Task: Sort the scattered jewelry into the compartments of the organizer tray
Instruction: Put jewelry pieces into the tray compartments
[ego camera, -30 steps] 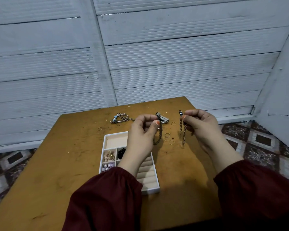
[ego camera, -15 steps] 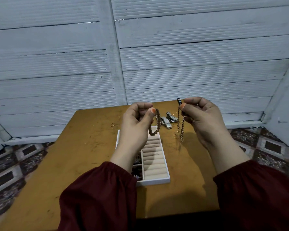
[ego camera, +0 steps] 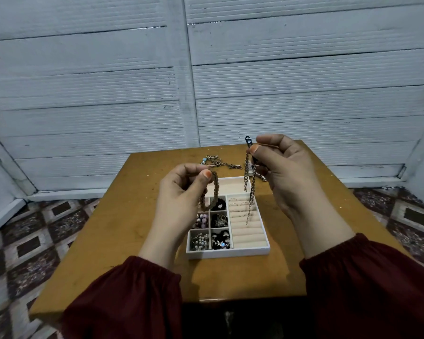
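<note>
The left hand, pinching a looped bracelet, has dropped below the right hand, which pinches a chain hanging vertically over the organizer tray.

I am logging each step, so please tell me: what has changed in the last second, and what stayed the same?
The left hand has shifted left, off the tray, so its small compartments now show between the hands. Unchanged: it pinches the bracelet, the right hand pinches the chain.

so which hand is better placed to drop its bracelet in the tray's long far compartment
Left, probably: the left hand's brown bracelet hangs over that compartment, while the right hand's chain dangles over the ring rolls.
</note>
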Motion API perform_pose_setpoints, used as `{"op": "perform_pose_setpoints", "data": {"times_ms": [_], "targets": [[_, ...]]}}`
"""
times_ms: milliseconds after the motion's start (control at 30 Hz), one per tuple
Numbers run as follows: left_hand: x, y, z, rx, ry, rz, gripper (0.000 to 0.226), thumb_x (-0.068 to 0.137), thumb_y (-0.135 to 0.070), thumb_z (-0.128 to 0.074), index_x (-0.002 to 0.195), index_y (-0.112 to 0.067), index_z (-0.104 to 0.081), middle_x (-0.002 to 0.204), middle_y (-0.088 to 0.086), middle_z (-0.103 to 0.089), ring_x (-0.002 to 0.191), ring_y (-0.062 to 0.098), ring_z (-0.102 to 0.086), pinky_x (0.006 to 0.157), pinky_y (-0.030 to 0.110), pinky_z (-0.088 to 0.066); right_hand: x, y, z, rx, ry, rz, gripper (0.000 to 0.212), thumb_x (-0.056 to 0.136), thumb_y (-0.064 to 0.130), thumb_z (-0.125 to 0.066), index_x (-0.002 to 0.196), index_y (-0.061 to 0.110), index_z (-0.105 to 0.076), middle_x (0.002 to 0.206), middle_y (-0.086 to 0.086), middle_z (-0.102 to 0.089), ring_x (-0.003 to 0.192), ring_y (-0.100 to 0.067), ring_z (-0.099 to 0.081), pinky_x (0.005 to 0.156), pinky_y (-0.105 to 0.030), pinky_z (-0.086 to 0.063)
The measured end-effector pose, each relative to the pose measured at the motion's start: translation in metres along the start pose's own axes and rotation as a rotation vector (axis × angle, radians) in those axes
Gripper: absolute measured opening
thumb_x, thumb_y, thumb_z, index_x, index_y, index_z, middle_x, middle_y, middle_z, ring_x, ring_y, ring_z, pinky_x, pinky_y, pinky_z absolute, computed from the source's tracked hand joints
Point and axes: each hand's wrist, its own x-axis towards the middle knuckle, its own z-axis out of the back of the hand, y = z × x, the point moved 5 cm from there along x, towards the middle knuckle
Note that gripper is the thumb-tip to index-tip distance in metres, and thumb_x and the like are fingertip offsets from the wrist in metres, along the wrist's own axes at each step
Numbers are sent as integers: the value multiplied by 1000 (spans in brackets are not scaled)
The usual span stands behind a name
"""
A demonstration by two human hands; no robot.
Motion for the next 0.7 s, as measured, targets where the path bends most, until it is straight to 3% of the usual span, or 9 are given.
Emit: {"op": "perform_pose_setpoints", "data": {"times_ms": [133,433,567,633,700], "targets": [[-7,6,5,24,19,6,5,88,-10,-63,92,-11,-67,78,0,-67,63,-2,-56,54,10,-43,-4,0,-8,-40,12,12,21,81,-4,-66,84,16,-60,74,-3,-65,57,-6,-57,52,-15,-43],[-17,29,2,60,131,143,5,88,-10,-65,92,-10,-67,78,5,-68,66,7,-59,51,18,-47,-9,-2,-11,-28,9,4,21,81,-4,-65,85,16,-59,77,-5,-65,56,-4,-58,51,-15,-43],[-18,38,-3,99,220,198,4,87,-9,-66,89,-12,-67,88,20,-71,77,21,-61,75,36,-51,-9,-2,-11,-31,3,5,21,81,-5,-65,86,15,-60,76,-5,-65,56,-5,-58,51,-15,-43],[-18,42,-5,112,247,222,3,88,-8,-65,90,-10,-67,88,23,-70,74,17,-60,74,31,-50,-10,-3,-10,-25,1,3,21,81,-5,-65,86,15,-60,76,-6,-65,56,-6,-58,50,-15,-43],[-18,47,-6,149,275,233,6,89,-9,-64,91,-6,-68,81,16,-70,60,5,-55,59,16,-45,-10,-4,-10,-17,-1,1,21,81,-6,-65,86,14,-60,76,-7,-64,57,-8,-56,50,-15,-44]]}}
